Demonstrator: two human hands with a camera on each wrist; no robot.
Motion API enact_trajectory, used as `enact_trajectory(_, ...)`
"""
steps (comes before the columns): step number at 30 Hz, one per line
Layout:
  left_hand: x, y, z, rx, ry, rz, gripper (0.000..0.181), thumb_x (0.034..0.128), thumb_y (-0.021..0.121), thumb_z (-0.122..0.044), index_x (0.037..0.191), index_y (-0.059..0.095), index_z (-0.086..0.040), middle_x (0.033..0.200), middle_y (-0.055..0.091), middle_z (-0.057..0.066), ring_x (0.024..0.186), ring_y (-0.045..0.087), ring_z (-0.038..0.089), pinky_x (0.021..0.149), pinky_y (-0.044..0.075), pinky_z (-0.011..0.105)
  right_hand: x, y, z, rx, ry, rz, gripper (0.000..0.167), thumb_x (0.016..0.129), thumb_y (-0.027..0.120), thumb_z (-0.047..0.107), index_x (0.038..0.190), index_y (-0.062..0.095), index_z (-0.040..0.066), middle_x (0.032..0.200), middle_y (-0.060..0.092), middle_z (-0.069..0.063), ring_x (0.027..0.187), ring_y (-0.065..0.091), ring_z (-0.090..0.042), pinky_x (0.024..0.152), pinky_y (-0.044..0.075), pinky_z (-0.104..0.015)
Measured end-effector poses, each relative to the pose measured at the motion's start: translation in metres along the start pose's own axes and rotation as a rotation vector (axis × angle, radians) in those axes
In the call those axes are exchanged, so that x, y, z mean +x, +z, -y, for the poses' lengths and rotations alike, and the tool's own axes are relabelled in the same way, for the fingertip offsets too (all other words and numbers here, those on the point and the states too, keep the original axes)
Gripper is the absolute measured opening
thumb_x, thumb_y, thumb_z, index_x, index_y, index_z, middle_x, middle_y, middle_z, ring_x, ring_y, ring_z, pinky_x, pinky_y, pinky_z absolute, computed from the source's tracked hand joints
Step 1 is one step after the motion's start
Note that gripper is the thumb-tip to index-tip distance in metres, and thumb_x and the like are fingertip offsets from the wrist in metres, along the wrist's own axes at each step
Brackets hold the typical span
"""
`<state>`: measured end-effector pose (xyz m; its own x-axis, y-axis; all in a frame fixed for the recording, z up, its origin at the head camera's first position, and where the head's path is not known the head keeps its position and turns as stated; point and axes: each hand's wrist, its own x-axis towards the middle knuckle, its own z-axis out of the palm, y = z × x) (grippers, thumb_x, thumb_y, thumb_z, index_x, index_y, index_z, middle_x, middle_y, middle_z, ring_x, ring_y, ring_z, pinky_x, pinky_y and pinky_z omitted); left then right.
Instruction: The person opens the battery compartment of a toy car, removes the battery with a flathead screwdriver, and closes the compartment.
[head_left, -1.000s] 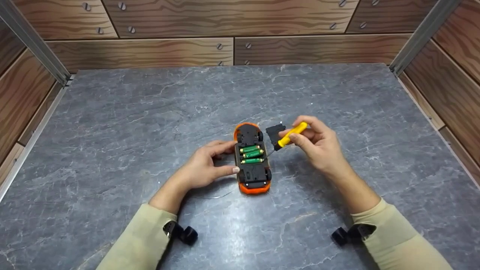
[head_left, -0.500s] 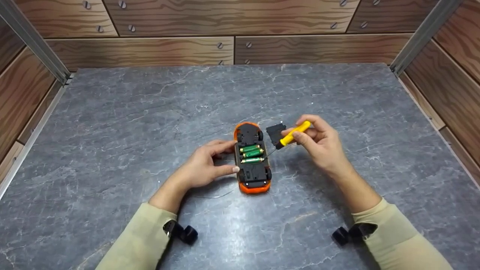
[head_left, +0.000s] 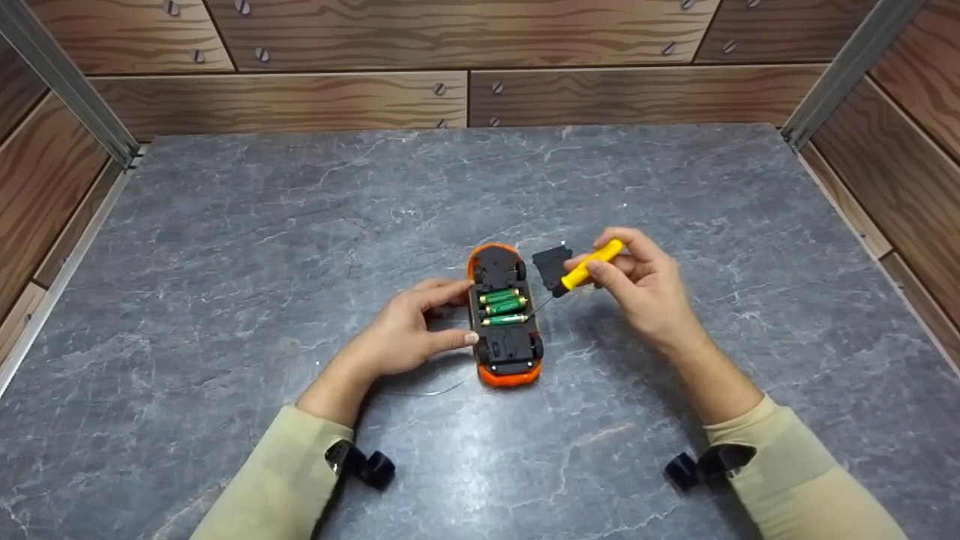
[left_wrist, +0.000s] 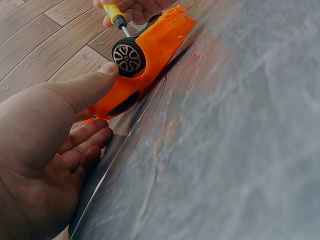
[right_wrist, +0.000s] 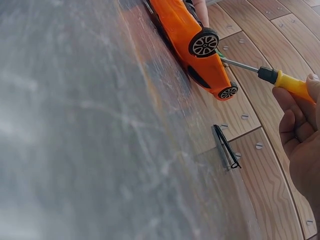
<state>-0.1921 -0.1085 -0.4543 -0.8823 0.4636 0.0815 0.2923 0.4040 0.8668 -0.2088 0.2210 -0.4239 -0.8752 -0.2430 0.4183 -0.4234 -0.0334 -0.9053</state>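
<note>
An orange toy car [head_left: 511,349] lies upside down on the table with its battery compartment uncovered. Three green batteries [head_left: 505,306] show in it, the upper two close together and the nearest one set apart. My left hand [head_left: 405,335] touches the car's left side with spread thumb and index finger; in the left wrist view the thumb [left_wrist: 95,89] reaches the wheel. A yellow-handled screwdriver [head_left: 592,265] is gripped in my right hand [head_left: 651,292], its shaft slanting down to the right end of the nearest battery. Exact tip contact is hard to make out.
Just right of the car lies a black battery cover [head_left: 550,262], partly behind the right hand; it leans at an angle in the right wrist view. The grey marbled table [head_left: 337,202] is bordered by wood-patterned walls [head_left: 337,101] at the back and sides.
My right hand and the screwdriver have moved slightly up and to the right. The nearest battery looks slightly shifted or turned. My left hand has stayed at the car's side.
</note>
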Motion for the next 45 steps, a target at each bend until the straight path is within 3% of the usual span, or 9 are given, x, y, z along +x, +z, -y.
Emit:
enact_trajectory(16, 0.0013, 0.0006, 0.0026, -0.015, -0.009, 0.004, 0.077, 0.0873, 0.09, -0.028, 0.155, 0.055, -0.015, 0.148, 0.059, 0.004, 0.126, 0.06, 0.021, 0.114, 0.045, 0.043, 0.0003, 0.0001, 0.0004, -0.004, 0.007, -0.015, 0.02, 0.102, 0.064, -0.007, 0.118, 0.054, -0.013, 0.107, 0.079, -0.018, 0.094, 0.078, -0.024, 0.083, 0.063, -0.035)
enact_trajectory(23, 0.0016, 0.0004, 0.0023, -0.006, -0.022, 0.004, 0.078, 0.0869, 0.09, -0.032, 0.155, 0.055, -0.017, 0.15, 0.058, 0.004, 0.13, 0.058, 0.022, 0.117, 0.042, 0.047, 0.0007, -0.0002, -0.0009, 0.011, 0.017, -0.024, 0.018, 0.101, 0.064, -0.008, 0.118, 0.058, -0.007, 0.106, 0.079, -0.018, 0.094, 0.078, -0.024, 0.083, 0.062, -0.033)
enact_trajectory(31, 0.0008, 0.0007, 0.0032, -0.029, -0.005, 0.002, 0.077, 0.0874, 0.09, -0.029, 0.155, 0.056, -0.015, 0.147, 0.059, 0.002, 0.127, 0.06, 0.02, 0.115, 0.043, 0.043, 0.0006, 0.0013, -0.0012, 0.002, 0.022, -0.026, 0.028, 0.102, 0.064, -0.007, 0.121, 0.047, -0.019, 0.106, 0.079, -0.017, 0.093, 0.078, -0.021, 0.081, 0.061, -0.03)
enact_trajectory(39, 0.0006, 0.0004, 0.0025, -0.021, 0.003, 0.001, 0.077, 0.0877, 0.089, -0.03, 0.155, 0.055, -0.014, 0.147, 0.059, 0.004, 0.127, 0.059, 0.02, 0.115, 0.043, 0.043, 0.0011, 0.0, -0.0003, -0.023, 0.041, -0.037, 0.018, 0.102, 0.065, -0.006, 0.119, 0.061, 0.0, 0.107, 0.079, -0.018, 0.093, 0.078, -0.023, 0.08, 0.06, -0.03)
enact_trajectory(45, 0.0008, 0.0008, 0.0028, -0.016, -0.009, 0.001, 0.078, 0.0869, 0.09, -0.03, 0.155, 0.056, -0.015, 0.148, 0.059, 0.004, 0.129, 0.059, 0.021, 0.117, 0.042, 0.044, 0.0017, -0.0008, -0.0024, -0.028, 0.069, -0.043, 0.018, 0.102, 0.065, -0.005, 0.119, 0.061, 0.001, 0.108, 0.079, -0.019, 0.094, 0.078, -0.023, 0.08, 0.061, -0.032)
